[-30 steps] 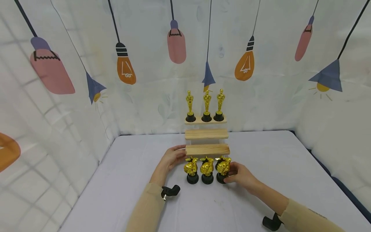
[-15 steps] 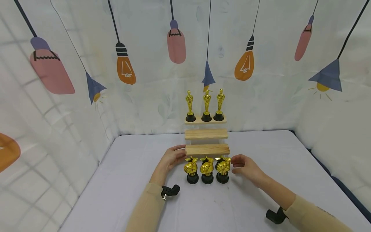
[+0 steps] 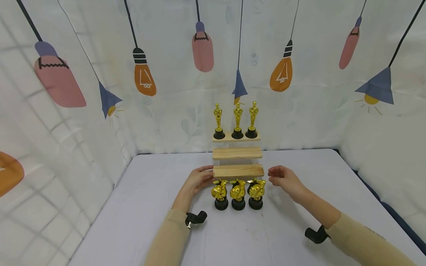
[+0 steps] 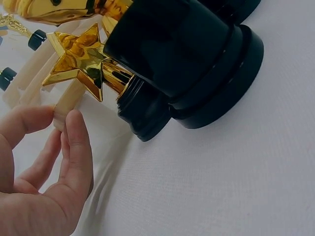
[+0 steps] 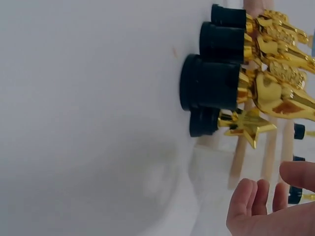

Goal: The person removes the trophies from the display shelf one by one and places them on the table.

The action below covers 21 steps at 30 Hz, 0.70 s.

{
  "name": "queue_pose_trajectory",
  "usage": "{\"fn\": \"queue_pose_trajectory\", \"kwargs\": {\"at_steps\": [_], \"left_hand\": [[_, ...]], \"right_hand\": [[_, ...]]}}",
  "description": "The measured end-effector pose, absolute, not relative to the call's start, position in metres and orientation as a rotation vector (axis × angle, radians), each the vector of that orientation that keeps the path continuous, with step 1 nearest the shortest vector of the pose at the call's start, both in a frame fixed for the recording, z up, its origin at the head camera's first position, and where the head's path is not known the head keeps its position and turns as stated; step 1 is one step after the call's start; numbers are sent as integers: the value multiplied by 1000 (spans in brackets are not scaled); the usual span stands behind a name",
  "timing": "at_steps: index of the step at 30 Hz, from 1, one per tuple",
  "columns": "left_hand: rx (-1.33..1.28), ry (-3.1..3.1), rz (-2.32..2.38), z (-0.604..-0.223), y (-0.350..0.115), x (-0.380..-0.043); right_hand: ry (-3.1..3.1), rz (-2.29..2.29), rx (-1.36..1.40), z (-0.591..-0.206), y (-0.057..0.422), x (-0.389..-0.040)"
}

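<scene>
My left hand (image 3: 199, 180) pinches the left end of the lowest wooden shelf board (image 3: 238, 171); in the left wrist view thumb and fingertips lie on either side of the board end (image 4: 66, 105). My right hand (image 3: 288, 181) hovers off the board's right end, fingers loosely bent with nothing between them. In front of the board stand three gold trophies on black bases, a left (image 3: 219, 194), a middle (image 3: 237, 194) and a right one (image 3: 256, 194). Gold star trophies stand close behind them, partly hidden; one star (image 4: 78, 61) shows plainly in the left wrist view.
Above the lowest board sit a middle board (image 3: 237, 153) and a top board (image 3: 227, 139). Three gold figure statuettes, one the middle statuette (image 3: 237, 120), stand on the top one. A white cloth covers the table (image 3: 159, 177); a lamp-patterned curtain (image 3: 173, 122) hangs behind.
My right hand has let go of the right front trophy and moved up and to the right, beside the lowest board's end. The left hand stays in place.
</scene>
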<state>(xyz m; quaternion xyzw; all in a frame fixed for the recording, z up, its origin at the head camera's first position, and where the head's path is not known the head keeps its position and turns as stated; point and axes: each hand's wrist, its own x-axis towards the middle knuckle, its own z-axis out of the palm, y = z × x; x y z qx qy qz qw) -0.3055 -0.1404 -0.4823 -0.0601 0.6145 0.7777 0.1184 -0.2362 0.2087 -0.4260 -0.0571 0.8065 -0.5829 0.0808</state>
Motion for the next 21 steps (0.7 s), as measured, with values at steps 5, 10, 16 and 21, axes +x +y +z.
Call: {"fn": "queue_pose_trajectory", "kwargs": {"at_steps": [5,10,16,21], "left_hand": [[-174,1805,2264,-483,-141,-306],[-191,1812,2262,-483,-142,-307],[-186,1811,2268,-482,-141,-307],[-203,1819,2257,-482,-140,-306]], "right_hand": [[2405,-1777,-161,-412,209,-248],[2387,-1814,-147,-401,207,-259],[2372,-1855,-222,-390,208,-271],[2366,-1876,-246,-383,208,-283]]}}
